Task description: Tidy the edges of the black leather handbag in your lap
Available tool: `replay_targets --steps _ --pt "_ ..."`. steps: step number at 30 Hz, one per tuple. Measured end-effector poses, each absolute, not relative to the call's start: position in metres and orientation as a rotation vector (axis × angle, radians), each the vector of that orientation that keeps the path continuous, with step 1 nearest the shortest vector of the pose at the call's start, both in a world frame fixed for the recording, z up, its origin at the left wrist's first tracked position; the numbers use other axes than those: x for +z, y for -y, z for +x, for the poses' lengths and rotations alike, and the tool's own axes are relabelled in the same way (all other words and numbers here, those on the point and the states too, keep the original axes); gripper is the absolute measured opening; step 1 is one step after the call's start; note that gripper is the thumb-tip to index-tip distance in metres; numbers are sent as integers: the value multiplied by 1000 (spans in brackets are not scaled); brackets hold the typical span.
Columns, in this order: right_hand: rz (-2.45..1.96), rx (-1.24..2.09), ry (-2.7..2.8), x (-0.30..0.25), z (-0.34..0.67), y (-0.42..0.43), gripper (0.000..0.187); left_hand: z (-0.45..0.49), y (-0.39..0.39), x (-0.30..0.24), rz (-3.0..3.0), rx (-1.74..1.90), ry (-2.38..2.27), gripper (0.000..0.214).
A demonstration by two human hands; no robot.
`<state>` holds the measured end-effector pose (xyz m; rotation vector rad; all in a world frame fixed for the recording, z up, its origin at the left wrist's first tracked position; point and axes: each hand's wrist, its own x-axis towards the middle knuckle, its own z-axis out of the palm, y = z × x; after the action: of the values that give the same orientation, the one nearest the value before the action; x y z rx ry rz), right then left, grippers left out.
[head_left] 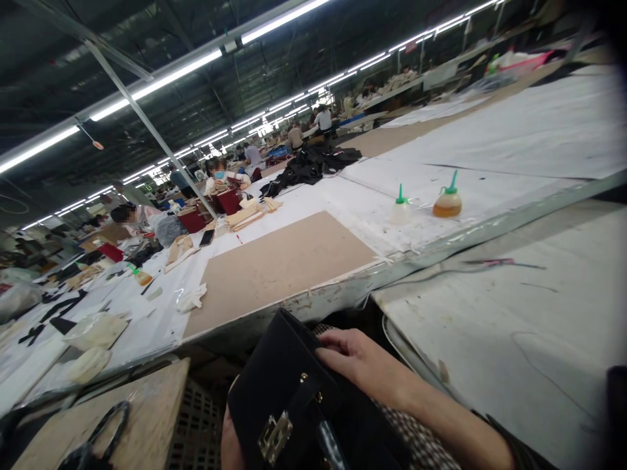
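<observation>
A black handbag [274,365] with gold-coloured metal fittings is held low in front of me, tilted, over my lap. My right hand [350,359] grips its upper edge, thumb and fingers closed on the rim. At the bag's left side my left hand [230,440] supports it; only part of that hand shows, the rest being behind the bag and below the frame. A gold clasp [275,436] sits on the bag's front, beside a dark strap. Checked cloth [416,434] lies beneath the bag.
A long white-covered table [313,202] runs ahead, bearing a brown board [284,261], glue bottles [447,202] and black cloth [313,166]. A pale tabletop [514,313] is at right, a wooden board [127,418] at lower left. Several people work farther back.
</observation>
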<state>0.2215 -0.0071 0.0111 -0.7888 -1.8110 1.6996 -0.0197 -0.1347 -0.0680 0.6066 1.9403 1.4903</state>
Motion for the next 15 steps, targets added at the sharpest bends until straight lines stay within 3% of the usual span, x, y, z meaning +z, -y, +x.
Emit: replay_targets --steps 4,10,12,15 --pt "-810 1519 1956 22 192 -19 39 -14 120 -66 585 1542 -1778 44" --pt "-593 1470 2108 24 160 -19 45 -45 151 -42 596 1765 -1588 32" --pt "-578 1576 2103 -2 146 -22 38 -57 168 -38 701 1729 -1538 27" --pt "-575 1905 1999 -50 119 -27 52 -73 188 -38 643 1744 -1506 28"
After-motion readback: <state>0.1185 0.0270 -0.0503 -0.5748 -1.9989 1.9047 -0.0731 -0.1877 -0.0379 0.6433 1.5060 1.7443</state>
